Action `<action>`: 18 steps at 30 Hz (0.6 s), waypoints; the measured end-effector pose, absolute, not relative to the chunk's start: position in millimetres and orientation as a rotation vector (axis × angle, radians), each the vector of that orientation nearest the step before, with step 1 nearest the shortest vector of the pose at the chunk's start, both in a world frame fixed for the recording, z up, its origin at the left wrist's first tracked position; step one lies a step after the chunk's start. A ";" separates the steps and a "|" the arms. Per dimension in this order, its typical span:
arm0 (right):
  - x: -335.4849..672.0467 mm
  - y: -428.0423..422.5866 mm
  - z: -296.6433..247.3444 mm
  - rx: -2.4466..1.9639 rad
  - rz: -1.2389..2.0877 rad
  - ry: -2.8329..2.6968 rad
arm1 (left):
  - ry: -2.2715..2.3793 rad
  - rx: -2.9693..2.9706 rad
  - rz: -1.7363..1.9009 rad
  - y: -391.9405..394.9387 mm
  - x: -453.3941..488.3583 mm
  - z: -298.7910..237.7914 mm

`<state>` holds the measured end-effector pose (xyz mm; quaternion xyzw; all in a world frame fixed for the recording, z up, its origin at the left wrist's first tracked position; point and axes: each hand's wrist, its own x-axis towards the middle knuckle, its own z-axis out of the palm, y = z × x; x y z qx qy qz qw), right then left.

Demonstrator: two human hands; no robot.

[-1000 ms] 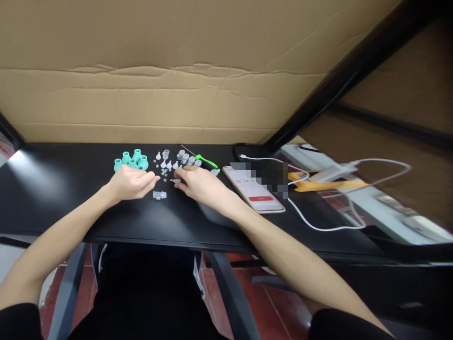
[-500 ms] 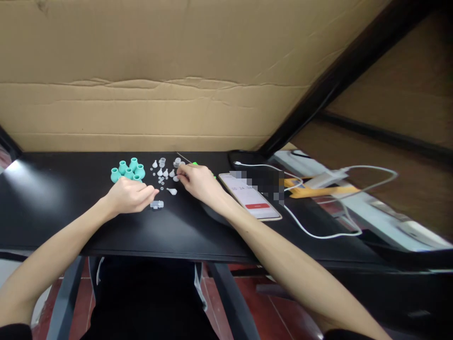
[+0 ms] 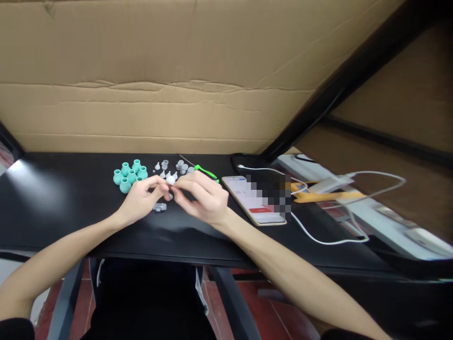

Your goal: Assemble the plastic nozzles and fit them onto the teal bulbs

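Observation:
My right hand (image 3: 202, 194) pinches a small white bulb-shaped plastic piece (image 3: 171, 180) with its thumb and fingertips. Close beside it, the fingertips of my left hand (image 3: 142, 197) are pressed together; whatever they hold is hidden. The two hands meet just above the black table. Behind the fingers stand several white funnel-like pieces (image 3: 163, 174), partly covered. Another such piece (image 3: 157, 166) lies farther back, beside a clear plastic cup (image 3: 165, 164). A clear tube-like fitting (image 3: 160, 207) lies in front of my left hand.
Several turquoise vase-shaped pieces (image 3: 125, 185) stand left of my left hand. More clear cups (image 3: 184, 168) and a green-handled thin tool (image 3: 206, 172) lie behind my right hand. To the right are a phone (image 3: 255, 208), a white cable (image 3: 332, 243) and a yellow object (image 3: 327, 196).
My right hand has moved left and toward me from the small parts, with the white piece now in its fingertips. My left hand has turned and come right to meet it.

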<state>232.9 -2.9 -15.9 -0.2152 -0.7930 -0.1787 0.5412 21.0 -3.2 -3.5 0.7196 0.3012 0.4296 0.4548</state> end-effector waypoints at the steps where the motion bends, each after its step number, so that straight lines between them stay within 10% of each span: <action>1: 233.0 -2.3 -18.5 -0.536 -0.431 -1.927 | 0.717 1.698 1.058 -3.3 23.3 -3.6; 18: 247.1 28.0 -31.4 -1.021 -0.130 -2.092 | 0.790 1.378 1.112 10.4 18.0 -1.1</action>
